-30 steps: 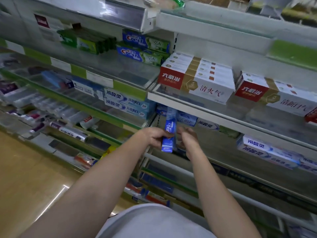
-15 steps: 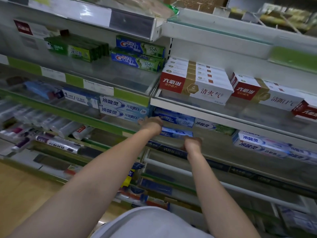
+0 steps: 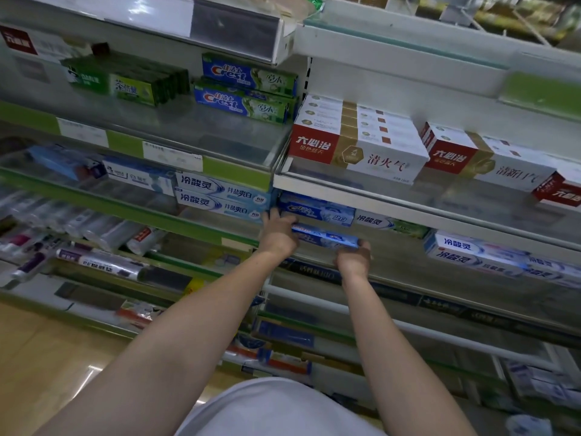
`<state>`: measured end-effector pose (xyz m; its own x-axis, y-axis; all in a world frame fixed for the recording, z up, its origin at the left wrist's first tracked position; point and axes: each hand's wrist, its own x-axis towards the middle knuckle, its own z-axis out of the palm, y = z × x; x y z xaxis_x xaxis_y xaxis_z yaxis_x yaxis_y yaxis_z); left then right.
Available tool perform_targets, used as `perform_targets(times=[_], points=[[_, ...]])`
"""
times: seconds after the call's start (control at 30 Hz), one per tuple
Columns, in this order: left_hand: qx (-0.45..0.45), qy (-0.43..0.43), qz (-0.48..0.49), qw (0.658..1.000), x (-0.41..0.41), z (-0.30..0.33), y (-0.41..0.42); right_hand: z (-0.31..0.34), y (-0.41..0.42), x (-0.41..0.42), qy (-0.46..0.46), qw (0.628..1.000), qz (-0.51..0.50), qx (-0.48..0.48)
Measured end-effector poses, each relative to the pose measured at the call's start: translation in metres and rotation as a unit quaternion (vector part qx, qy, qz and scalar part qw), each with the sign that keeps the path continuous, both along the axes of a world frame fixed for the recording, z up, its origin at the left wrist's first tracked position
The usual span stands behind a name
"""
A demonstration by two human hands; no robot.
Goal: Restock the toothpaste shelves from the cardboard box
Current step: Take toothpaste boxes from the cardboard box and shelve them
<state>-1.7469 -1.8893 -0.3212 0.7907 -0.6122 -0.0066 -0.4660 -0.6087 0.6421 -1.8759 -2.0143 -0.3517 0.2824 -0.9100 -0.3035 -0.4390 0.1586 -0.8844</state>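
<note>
Right now the shelves (image 3: 345, 188) fill nearly everything ahead of me, tier over tier, with a wood-toned floor (image 3: 41, 357) down at my left. Up on the higher tier sit red-and-white cartons (image 3: 361, 143), with green-and-blue Crest boxes (image 3: 248, 89) to their left. On the shelf I reach into, a blue Crest pack (image 3: 317, 209) stands at the back and pale blue boxes (image 3: 220, 196) lie in the bay to its left. Both my bare arms stretch forward to one blue box (image 3: 327, 238), lying flat on that shelf, just in front of the Crest pack. My left hand (image 3: 278, 236) wraps its left end, fingers curled over it. My right hand (image 3: 353, 258) grips the right end from below, fingertips folded round the edge
</note>
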Motion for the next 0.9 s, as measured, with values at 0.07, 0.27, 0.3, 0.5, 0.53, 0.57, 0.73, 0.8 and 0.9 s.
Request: perform_targets(times=[0.07,0.27,0.3,0.5,0.53,0.57,0.73,0.8,0.9], points=[[-0.019,0.015,0.005,1.000,-0.003,0.001,-0.002,0.003,0.002,-0.001,0.004,1.000,0.000,0.002],[-0.052,0.052,0.079,0.994,-0.008,0.009,-0.010,0.004,0.003,0.003,0.043,0.999,0.008,-0.014],[-0.053,0.051,0.083,0.994,-0.009,0.008,-0.010,0.004,0.003,0.004,0.046,0.999,0.009,-0.014],[-0.014,-0.012,0.046,0.999,-0.012,-0.018,-0.003,0.020,0.007,0.008,0.043,0.999,-0.008,0.001],[-0.009,-0.018,0.045,0.999,-0.010,-0.019,-0.003,0.023,0.009,0.008,0.038,0.999,-0.015,0.003],[-0.008,-0.020,0.042,0.999,-0.008,-0.019,-0.004,0.025,0.011,0.009,0.035,0.999,-0.021,0.004],[0.004,-0.031,0.022,0.999,0.003,-0.015,-0.013,0.025,0.011,0.017,-0.008,1.000,-0.029,-0.007],[0.031,-0.042,0.020,0.998,0.006,-0.014,-0.018,0.023,0.011,0.020,-0.036,0.999,-0.023,-0.006],[0.066,-0.055,-0.001,0.996,0.007,-0.014,-0.022,0.023,0.009,0.024,-0.039,0.999,-0.020,0.010]])
